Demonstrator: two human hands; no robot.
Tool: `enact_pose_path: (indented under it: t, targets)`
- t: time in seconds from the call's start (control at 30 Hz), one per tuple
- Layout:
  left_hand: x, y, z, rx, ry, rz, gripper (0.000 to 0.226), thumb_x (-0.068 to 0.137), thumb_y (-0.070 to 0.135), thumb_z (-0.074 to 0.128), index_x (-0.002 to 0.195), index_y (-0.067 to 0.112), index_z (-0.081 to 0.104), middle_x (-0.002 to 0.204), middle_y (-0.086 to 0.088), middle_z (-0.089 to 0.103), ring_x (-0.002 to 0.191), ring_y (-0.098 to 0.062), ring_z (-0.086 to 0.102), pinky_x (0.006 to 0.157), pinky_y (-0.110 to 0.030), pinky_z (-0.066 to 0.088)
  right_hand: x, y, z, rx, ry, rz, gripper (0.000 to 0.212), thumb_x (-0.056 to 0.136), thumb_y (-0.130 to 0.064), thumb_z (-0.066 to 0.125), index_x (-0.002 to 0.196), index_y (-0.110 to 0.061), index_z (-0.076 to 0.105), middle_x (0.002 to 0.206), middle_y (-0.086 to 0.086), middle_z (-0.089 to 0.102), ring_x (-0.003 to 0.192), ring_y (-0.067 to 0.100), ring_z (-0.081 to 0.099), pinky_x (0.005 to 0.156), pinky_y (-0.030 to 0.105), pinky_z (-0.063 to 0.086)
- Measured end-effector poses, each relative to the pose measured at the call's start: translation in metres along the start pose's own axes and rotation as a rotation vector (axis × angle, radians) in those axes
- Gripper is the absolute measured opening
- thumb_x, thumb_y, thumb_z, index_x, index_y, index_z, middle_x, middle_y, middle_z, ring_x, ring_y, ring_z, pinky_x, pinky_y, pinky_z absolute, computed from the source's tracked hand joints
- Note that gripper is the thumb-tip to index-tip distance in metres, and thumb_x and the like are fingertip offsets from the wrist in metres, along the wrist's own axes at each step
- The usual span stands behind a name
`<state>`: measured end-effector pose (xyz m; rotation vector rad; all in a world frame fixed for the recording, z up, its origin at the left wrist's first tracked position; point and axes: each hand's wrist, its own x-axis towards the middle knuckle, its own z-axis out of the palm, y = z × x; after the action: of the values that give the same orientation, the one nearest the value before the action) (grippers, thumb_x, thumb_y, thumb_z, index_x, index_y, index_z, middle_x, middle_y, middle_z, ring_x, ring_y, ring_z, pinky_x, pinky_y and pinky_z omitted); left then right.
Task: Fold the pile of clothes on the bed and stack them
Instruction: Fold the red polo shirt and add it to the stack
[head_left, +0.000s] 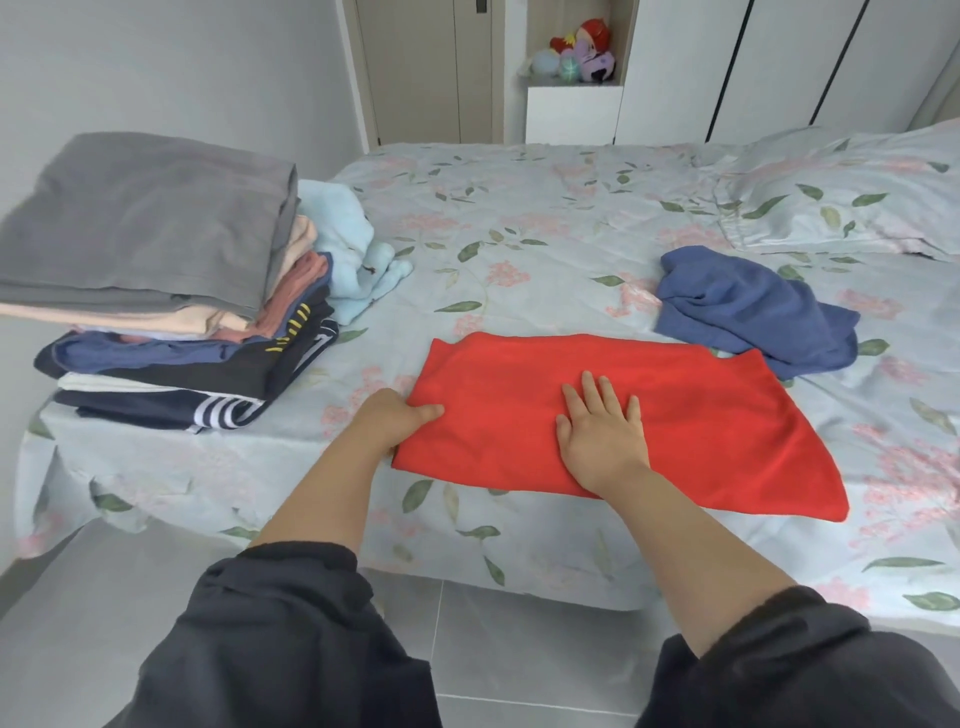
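Note:
A red cloth (717, 415) lies folded flat near the front edge of the bed (545, 218). My left hand (397, 418) grips its left edge, thumb on top and fingers tucked under the fabric. Flat on the cloth's middle lies my right hand (602, 431), fingers straight and spread. A tall stack of folded clothes (156, 291) with a grey piece on top stands at the bed's left corner. A crumpled blue cloth (753, 312) lies behind the red one to the right. A light blue fluffy garment (353, 249) sits unfolded beside the stack.
The bed has a floral sheet and a matching pillow (852, 202) at the far right. Grey tiled floor (78, 613) runs along the bed's front edge. Wardrobe doors and a shelf with plush toys (582, 52) stand behind the bed.

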<state>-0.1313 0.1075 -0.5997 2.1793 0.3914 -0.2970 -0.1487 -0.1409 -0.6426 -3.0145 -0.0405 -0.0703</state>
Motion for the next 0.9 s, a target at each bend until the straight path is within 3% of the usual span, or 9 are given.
enact_pose_path:
  t: [0.13,0.3,0.47,0.57,0.7,0.77,0.83,0.9]
  targets:
    - [-0.009,0.005,-0.001,-0.313,-0.065,-0.074,0.034,0.087,0.018,0.067,0.115,0.001,0.059,0.109,-0.015,0.065,0.088,-0.027,0.064,0.075,-0.036,0.053,-0.001,0.0,-0.003,0.037,0.081,0.176,0.058,0.099,-0.04,0.023,0.152,-0.021,0.013,0.16,0.007,-0.004,0.147,0.024,-0.003,0.116,0.05,-0.002]
    - [-0.019,0.015,0.0,-0.512,-0.107,-0.09,0.012,0.09,0.018,0.059,0.1,0.01,0.06,0.08,-0.006,0.064,0.061,-0.018,0.059,0.038,-0.019,0.044,0.001,0.012,-0.015,0.014,-0.075,0.124,0.06,0.1,-0.043,0.022,0.153,-0.021,0.005,0.16,0.009,0.0,0.147,0.027,0.0,0.117,0.05,0.001]
    - [-0.025,0.041,0.009,-0.572,-0.02,0.083,0.012,0.09,0.013,0.057,0.08,0.016,0.064,0.053,0.004,0.061,0.04,-0.006,0.054,0.035,-0.012,0.035,0.001,0.026,-0.037,0.483,-0.002,0.118,0.05,0.101,-0.03,0.038,0.147,-0.009,0.031,0.156,0.013,0.022,0.145,0.023,0.018,0.116,0.038,0.012]
    - [-0.028,0.07,0.032,-0.556,0.042,0.228,0.015,0.088,0.011,0.057,0.075,0.015,0.064,0.064,-0.002,0.064,0.051,-0.012,0.059,0.047,-0.02,0.044,-0.003,0.043,-0.054,0.884,0.115,0.271,0.038,0.1,-0.02,0.042,0.134,-0.004,0.048,0.141,0.015,0.047,0.131,0.026,0.043,0.106,0.029,0.029]
    - [-0.039,0.107,0.094,-0.372,-0.019,0.447,0.009,0.088,0.014,0.059,0.083,0.008,0.064,0.076,-0.009,0.063,0.071,-0.02,0.058,0.073,-0.037,0.051,-0.008,0.079,-0.075,1.731,0.003,0.572,0.038,0.101,-0.022,0.035,0.134,-0.004,0.044,0.138,0.017,0.047,0.124,0.029,0.05,0.1,0.035,0.038]
    - [-0.048,0.117,0.126,-0.211,-0.184,0.535,0.009,0.09,0.017,0.06,0.087,0.008,0.063,0.079,-0.007,0.061,0.071,-0.019,0.058,0.073,-0.038,0.053,-0.012,0.097,-0.081,1.956,-0.061,0.673,0.043,0.103,-0.026,0.03,0.137,-0.001,0.039,0.139,0.022,0.044,0.123,0.032,0.05,0.098,0.037,0.039]
    - [-0.058,0.122,0.145,-0.136,-0.444,0.547,0.016,0.096,0.016,0.053,0.109,0.013,0.061,0.095,0.0,0.059,0.074,-0.019,0.063,0.059,-0.032,0.057,-0.014,0.109,-0.083,2.017,-0.112,0.702,0.05,0.103,-0.031,0.028,0.14,0.001,0.036,0.137,0.022,0.045,0.11,0.03,0.054,0.092,0.036,0.043]
    - [-0.061,0.118,0.147,-0.156,-0.473,0.609,0.032,0.098,0.007,0.045,0.128,0.012,0.055,0.116,0.002,0.058,0.083,-0.024,0.069,0.051,-0.022,0.053,-0.013,0.112,-0.082,2.008,-0.144,0.713,0.055,0.102,-0.036,0.031,0.141,0.002,0.034,0.133,0.02,0.046,0.098,0.026,0.055,0.086,0.035,0.045]
